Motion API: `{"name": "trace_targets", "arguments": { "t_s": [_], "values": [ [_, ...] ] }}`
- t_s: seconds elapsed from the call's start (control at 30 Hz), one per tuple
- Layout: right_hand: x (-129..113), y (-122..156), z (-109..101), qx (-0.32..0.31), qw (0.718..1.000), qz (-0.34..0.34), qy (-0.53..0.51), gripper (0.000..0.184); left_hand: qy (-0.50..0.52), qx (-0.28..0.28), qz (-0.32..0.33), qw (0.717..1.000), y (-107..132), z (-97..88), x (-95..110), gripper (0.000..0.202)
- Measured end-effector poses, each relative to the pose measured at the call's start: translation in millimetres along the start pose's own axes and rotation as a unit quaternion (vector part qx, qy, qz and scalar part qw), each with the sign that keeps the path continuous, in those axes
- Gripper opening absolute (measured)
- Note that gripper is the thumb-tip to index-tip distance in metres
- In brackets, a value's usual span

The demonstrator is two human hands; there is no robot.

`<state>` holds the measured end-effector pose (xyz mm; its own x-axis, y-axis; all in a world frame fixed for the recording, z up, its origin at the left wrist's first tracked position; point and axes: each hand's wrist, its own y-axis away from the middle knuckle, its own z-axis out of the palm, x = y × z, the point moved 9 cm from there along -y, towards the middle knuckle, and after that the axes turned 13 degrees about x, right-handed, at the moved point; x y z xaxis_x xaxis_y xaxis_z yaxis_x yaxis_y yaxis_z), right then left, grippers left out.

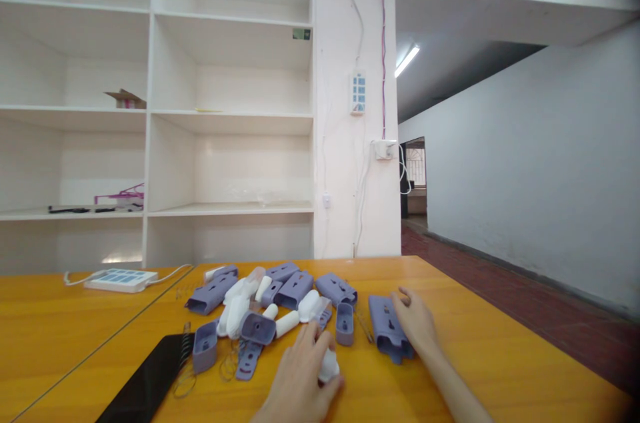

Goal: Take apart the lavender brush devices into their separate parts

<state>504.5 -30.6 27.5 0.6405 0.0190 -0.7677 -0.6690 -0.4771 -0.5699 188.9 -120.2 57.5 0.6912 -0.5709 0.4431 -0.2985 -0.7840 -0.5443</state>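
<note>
My left hand [305, 373] is low in the middle of the table, its fingers curled over a small rounded white plastic part [329, 367]. To the right, my right hand [416, 321] grips the right edge of a purple plastic housing [384, 323], a hollow shell with slots that lies on the tabletop. Its fingers are bent and partly hidden. Between the hands lie a small purple cup-like piece [345, 325] and a thin metal spring [365, 328]. Just beyond my left hand is another white rounded part [309, 306].
A pile of purple housings [295, 289], white rounded pieces [235, 316] and several springs covers the table's left middle. A black flat tablet-like object [150, 379] lies front left. Behind it rests a white power strip [121, 279]. White shelving [230, 211] stands behind the orange-brown table [480, 349].
</note>
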Motion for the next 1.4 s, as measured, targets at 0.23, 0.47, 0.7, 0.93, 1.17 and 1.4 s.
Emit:
{"name": "trace_targets", "arguments": {
  "t_s": [0.23, 0.47, 0.7, 0.93, 1.17, 1.4],
  "values": [
    [-72, 25, -21, 0.010, 0.984, -0.154, -0.090, 0.032, -0.044, 0.106, 0.018, 0.993, -1, -17.0, -11, 0.034],
    [-179, 127, -24, -0.133, 0.908, -0.329, -0.224, 0.019, 0.024, 0.095, 0.145, 0.985, 5, -4.8, 7, 0.066],
    [-189, 158, -9, -0.205, 0.891, -0.335, -0.227, 0.018, -0.030, 0.035, 0.107, 0.993, 4, 22.3, -25, 0.067],
    [-168, 147, 8, -0.215, 0.907, -0.310, -0.184, 0.022, -0.006, 0.002, 0.056, 0.998, 3, 21.0, -28, 0.051],
    [-167, 152, 15, -0.233, 0.907, -0.309, -0.168, 0.023, -0.012, -0.012, 0.050, 0.999, 3, 22.7, -28, 0.054],
    [-167, 151, 13, -0.235, 0.907, -0.307, -0.168, 0.023, -0.016, -0.004, 0.061, 0.998, 3, 24.2, -30, 0.053]
  ]
}}
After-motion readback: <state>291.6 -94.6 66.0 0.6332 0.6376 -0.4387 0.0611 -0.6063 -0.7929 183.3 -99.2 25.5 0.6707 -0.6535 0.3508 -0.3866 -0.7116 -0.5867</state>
